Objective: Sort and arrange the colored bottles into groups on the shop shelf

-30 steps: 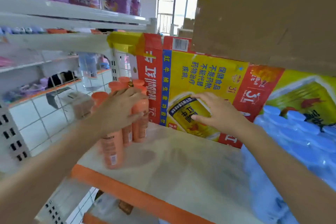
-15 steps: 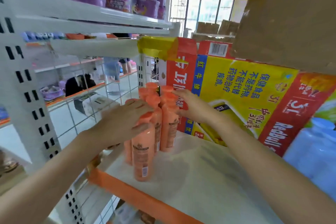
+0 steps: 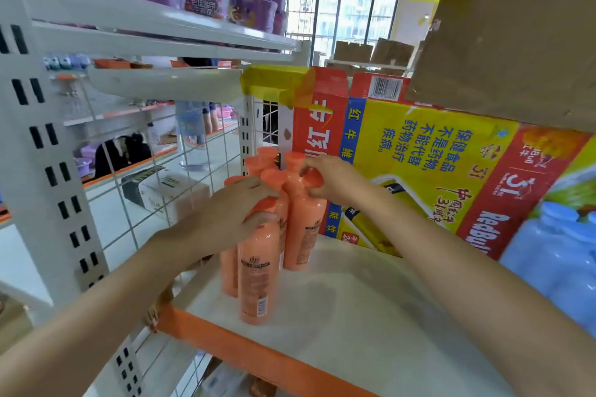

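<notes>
Shelf [image 3: 354, 316]: lower centre, white board with an orange front lip.
Left hand [image 3: 225, 219]: centre left, your fingers curled over the cap of the front bottle.
Orange bottles [image 3: 258, 267]: centre, upright, packed touching at the shelf's left end.
Right hand [image 3: 335, 180]: just above centre, pinching a rear cap.
Change: your right hand has left the carton [image 3: 435, 151] and joined the cluster.
Meaning: likely tightening the orange group, which is nearly set.
Blue bottles [image 3: 554, 261]: right edge, well apart.
</notes>
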### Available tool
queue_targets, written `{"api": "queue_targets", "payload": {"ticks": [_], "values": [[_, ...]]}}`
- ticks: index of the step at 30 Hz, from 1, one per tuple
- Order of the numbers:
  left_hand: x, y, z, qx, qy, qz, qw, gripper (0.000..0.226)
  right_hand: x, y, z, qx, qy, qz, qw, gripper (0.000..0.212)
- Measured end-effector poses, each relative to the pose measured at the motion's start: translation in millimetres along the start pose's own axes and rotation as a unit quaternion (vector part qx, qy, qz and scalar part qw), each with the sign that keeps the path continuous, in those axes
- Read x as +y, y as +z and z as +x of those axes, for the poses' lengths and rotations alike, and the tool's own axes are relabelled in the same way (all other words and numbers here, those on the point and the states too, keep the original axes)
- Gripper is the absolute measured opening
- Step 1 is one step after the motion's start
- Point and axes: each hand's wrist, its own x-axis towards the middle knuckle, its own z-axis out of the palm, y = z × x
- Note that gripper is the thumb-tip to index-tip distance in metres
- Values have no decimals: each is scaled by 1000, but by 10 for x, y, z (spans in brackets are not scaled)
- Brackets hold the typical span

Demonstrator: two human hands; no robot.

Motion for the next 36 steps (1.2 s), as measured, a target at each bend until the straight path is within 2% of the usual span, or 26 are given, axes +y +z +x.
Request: {"api": "queue_targets", "payload": {"ticks": [10,19,25,36], "values": [[201,115,223,43,44,9,998,36,200,-217,-438,-5,17,11,1000,35],[680,391,757,17,84,-22,996,38,709,-499,-1069,-34,42,10,998,33],[1106,628,1189,-34,107,-39,993,40,1266,-688,-1431,-39,91,-13,995,35],[1756,1041,1862,-46,149,-35,987,41,2028,-973,-1800,-40,139,-55,988,34]]}}
